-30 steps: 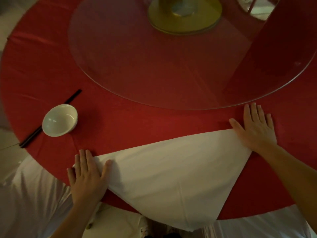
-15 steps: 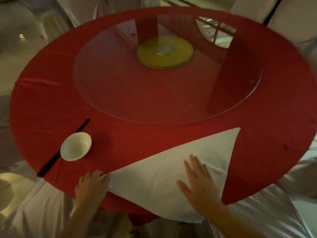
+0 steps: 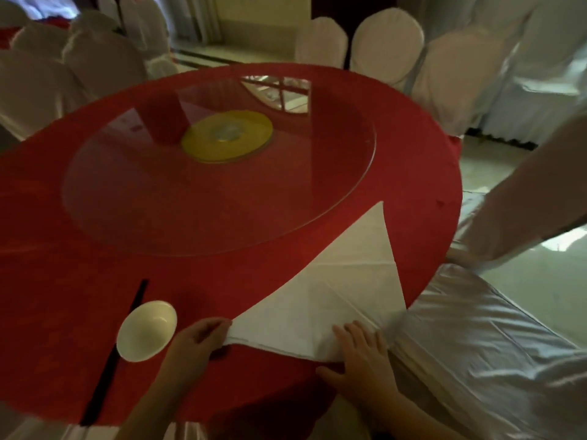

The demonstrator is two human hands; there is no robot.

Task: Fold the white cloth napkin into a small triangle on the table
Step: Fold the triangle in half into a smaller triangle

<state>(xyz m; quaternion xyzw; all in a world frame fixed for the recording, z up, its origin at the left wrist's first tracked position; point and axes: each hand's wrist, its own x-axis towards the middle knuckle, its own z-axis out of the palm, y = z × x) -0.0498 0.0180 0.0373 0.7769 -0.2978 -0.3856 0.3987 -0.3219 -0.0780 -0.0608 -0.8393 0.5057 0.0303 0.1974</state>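
The white cloth napkin lies as a large triangle on the red tablecloth near the table's front right edge, its far tip pointing away toward the glass turntable. My left hand pinches the napkin's left corner between thumb and fingers. My right hand rests flat, fingers spread, on the napkin's near right corner at the table edge.
A small white bowl sits left of my left hand, on dark chopsticks. A round glass turntable with a yellow hub fills the table's middle. White-covered chairs ring the table.
The view has lifted and swung, so more of the room shows. My right hand slid from the napkin's middle to its near right corner. The napkin's lower flap no longer hangs off the edge.
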